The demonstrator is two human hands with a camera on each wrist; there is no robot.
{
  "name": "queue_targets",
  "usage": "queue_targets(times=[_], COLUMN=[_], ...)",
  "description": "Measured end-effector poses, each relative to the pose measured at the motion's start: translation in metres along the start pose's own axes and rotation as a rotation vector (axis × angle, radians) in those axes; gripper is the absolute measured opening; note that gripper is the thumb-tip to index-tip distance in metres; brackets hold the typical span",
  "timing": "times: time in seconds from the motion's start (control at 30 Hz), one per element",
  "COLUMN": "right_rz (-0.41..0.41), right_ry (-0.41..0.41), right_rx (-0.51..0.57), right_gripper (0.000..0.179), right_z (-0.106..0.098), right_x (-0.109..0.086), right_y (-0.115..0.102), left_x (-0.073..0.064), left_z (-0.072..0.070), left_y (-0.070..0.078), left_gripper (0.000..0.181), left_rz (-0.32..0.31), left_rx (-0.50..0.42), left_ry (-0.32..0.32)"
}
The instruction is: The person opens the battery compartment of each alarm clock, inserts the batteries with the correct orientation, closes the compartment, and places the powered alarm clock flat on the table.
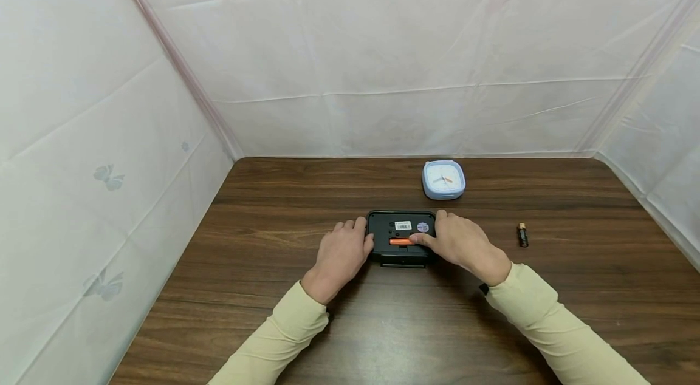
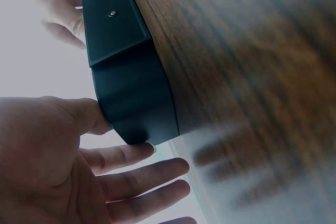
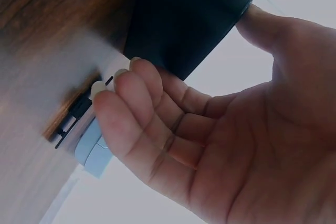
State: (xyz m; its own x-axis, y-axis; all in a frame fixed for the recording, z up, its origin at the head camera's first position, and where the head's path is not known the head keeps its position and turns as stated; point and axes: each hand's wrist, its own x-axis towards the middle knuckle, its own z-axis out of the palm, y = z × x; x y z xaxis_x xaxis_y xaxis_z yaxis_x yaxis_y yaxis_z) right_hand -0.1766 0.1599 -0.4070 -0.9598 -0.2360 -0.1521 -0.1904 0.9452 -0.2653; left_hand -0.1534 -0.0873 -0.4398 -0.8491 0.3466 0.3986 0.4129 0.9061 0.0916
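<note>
A black battery-powered device (image 1: 381,228) lies on the table with its labelled back up. An orange battery (image 1: 400,241) sits in the recess in that back, partly covered by my right thumb. My left hand (image 1: 340,252) holds the device's left end between thumb and index finger; its other fingers stretch out beside the case in the left wrist view. From the other side, my right hand (image 1: 465,243) grips the right end, fingers bent along the black side (image 3: 178,19) and thumb pressed on the orange battery. The device's front is hidden.
A light blue alarm clock (image 1: 443,180) stands behind the device. To the right lies a loose black battery with a gold-coloured end (image 1: 522,235). In the right wrist view a thin dark piece (image 3: 79,107) shows near the clock; its kind is unclear. Pale sheeting (image 1: 350,69) walls the table's back and sides.
</note>
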Motion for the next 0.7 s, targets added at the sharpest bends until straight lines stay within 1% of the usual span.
queue_targets(times=[0.2,0.47,0.7], right_rz=[0.01,0.016,0.026], right_ry=[-0.023,-0.028,-0.04], right_rx=[0.012,0.046,0.038], right_gripper=[0.082,0.079,0.08], right_z=[-0.0005,-0.0001,-0.0013], right_x=[0.0005,0.0005,0.0009], right_y=[-0.0008,-0.0007,-0.0025], left_x=[-0.0003,0.001,0.0008], left_z=[-0.0013,-0.0027,-0.0032], left_y=[-0.0005,0.0,0.0001], left_gripper=[0.024,0.024,0.023], left_rz=[0.005,0.002,-0.007], left_rx=[0.0,-0.003,-0.009], left_ry=[-0.004,-0.014,-0.026])
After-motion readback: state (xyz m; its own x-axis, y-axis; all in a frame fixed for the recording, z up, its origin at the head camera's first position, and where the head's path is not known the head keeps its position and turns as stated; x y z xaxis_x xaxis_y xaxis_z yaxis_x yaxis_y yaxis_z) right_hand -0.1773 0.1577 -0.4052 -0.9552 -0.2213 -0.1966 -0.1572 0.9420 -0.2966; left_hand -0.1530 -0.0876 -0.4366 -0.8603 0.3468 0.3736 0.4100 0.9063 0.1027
